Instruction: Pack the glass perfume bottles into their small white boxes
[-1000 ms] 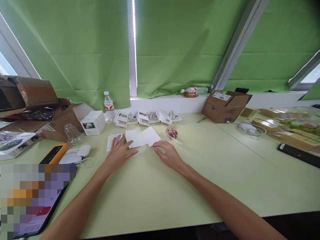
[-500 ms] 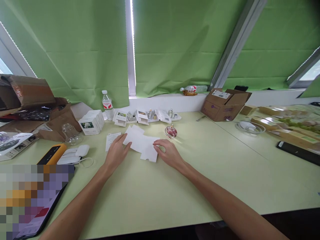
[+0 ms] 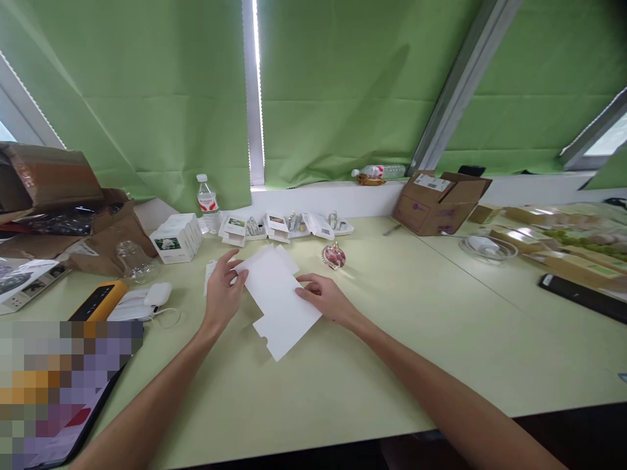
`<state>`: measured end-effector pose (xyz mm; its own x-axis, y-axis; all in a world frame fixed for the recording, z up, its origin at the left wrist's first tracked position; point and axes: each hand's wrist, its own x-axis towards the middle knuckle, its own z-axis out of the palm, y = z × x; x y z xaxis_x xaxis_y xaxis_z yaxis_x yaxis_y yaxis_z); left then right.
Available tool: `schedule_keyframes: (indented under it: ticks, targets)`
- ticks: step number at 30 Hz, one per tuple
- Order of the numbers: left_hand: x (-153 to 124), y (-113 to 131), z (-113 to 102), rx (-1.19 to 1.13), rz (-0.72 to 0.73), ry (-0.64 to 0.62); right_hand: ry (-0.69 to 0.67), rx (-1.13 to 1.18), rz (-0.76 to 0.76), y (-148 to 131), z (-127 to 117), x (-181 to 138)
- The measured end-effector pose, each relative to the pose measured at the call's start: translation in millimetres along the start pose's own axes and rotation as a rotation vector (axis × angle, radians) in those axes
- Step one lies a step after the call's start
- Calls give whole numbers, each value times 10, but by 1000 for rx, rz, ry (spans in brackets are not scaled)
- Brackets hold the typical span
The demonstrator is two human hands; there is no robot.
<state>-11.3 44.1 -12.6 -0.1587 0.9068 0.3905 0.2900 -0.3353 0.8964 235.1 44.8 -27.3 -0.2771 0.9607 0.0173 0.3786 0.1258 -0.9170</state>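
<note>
You have a white card (image 3: 281,297) between your hands, your left hand (image 3: 225,294) at its upper left corner and your right hand (image 3: 328,300) at its right edge. Its visible face is plain, opened out nearly flat, with flaps jutting from a stepped outline. It sits aslant, one pointed corner toward you, a small notch in the lower-left flap.

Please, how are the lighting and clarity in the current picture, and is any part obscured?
In the head view, daylight glares through the narrow gap beside the green blind; in the head view, the white card is bright, showing no readable print; in the head view, mosaic blocks hide most of the screen at lower left.
</note>
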Motion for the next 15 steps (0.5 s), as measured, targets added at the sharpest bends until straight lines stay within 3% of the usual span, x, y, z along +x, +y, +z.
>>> schedule_keyframes:
  ticks: [3, 7, 11, 15]
  targets:
    - [7, 27, 0, -125, -100, -23, -101, 208, 99, -17, 0, -11]
    - [2, 76, 6, -269, -249, -147, -32, 359, 101, -30, 4, -3]
    - [-49, 137, 34, -189, -372, -327, 28, 427, 88, -28, -16, 26]
    - [-135, 182, 82, -117, -396, -520, 64, 465, 78, -16, -37, 51]
